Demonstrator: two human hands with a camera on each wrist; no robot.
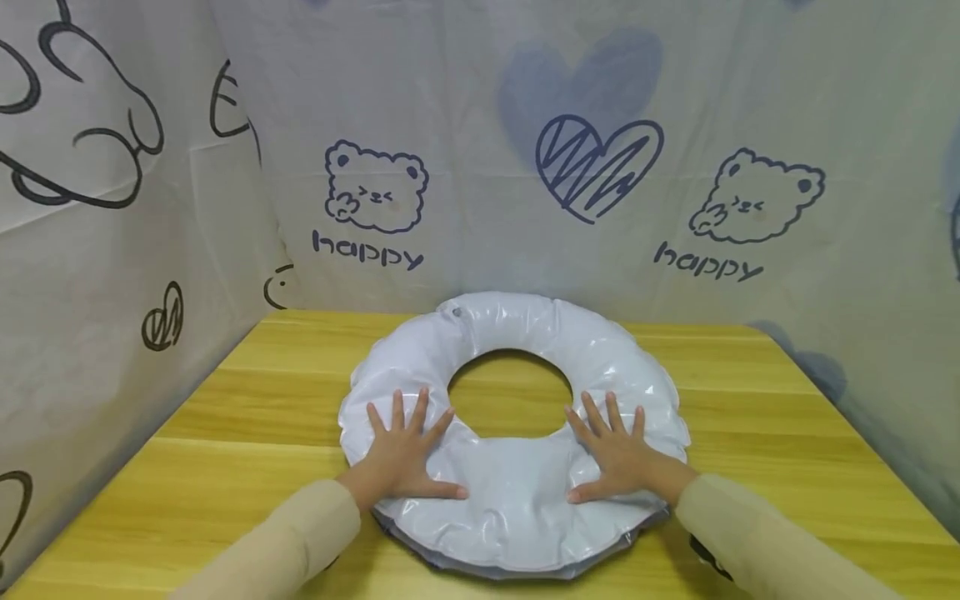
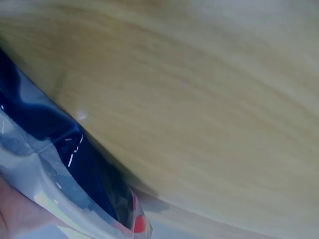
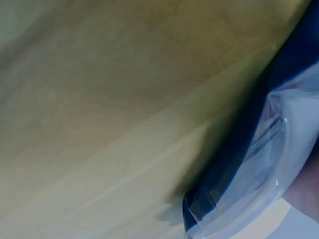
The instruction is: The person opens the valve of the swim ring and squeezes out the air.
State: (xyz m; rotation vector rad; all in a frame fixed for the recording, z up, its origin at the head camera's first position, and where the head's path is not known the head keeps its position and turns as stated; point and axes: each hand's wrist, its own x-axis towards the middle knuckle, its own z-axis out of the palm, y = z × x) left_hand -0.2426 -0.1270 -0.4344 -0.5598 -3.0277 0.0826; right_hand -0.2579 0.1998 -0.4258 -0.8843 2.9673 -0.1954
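Observation:
A white inflatable swim ring (image 1: pixel 517 492) lies flat on the wooden table, partly filled, with creases along its near side and a small valve (image 1: pixel 457 312) at the far left of its top. My left hand (image 1: pixel 405 454) presses on the ring's left side, fingers spread and thumb pointing inward. On the right side my right hand (image 1: pixel 618 458) rests the same way, fingers splayed. Both wrist views show the ring's dark blue underside (image 2: pixel 99 174) below the white top, close over the table. Part of the palm edge shows at the corner of each wrist view.
The yellow wood-grain table (image 1: pixel 262 433) extends on both sides of the ring. A pale cloth (image 1: pixel 465 150) printed with bears, hearts and the word "happy" hangs behind it. Another printed cloth (image 1: pixel 90 250) stands along the left edge.

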